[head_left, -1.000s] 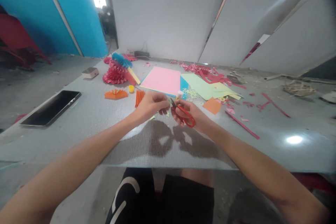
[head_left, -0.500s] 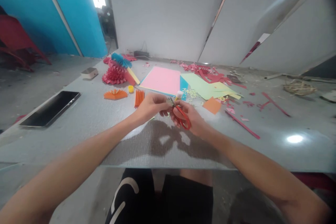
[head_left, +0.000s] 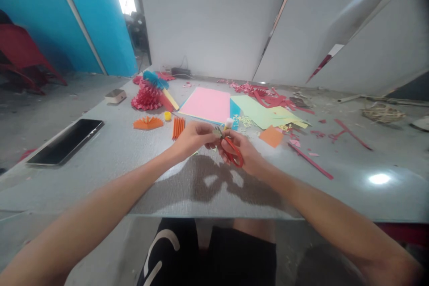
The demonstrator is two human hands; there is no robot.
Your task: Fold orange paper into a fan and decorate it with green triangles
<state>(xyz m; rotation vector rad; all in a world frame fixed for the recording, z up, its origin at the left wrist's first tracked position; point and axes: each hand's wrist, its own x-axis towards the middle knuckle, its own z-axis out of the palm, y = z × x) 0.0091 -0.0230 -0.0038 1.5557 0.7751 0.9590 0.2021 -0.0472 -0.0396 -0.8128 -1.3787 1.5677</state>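
My right hand (head_left: 246, 154) is closed round red-handled scissors (head_left: 233, 152), whose blades point up and left toward my left hand. My left hand (head_left: 194, 137) is pinched on a small pale piece of paper (head_left: 217, 133) right at the scissor tips; the piece is mostly hidden by my fingers. Both hands hover just above the grey table (head_left: 110, 152), near its middle. A white-capped glue stick (head_left: 229, 122) stands just behind my hands.
A black phone (head_left: 65, 141) lies at the left. Orange folded fans (head_left: 147, 122) and an orange pleated strip (head_left: 178, 127) sit left of my hands. Pink sheet (head_left: 208, 104), green sheets (head_left: 258, 109), an orange square (head_left: 271, 136) and red paper scraps (head_left: 311, 161) lie behind and right.
The scissor handles have closed together and drawn in closer to my left hand. Both hands stay in nearly the same spot above the table.
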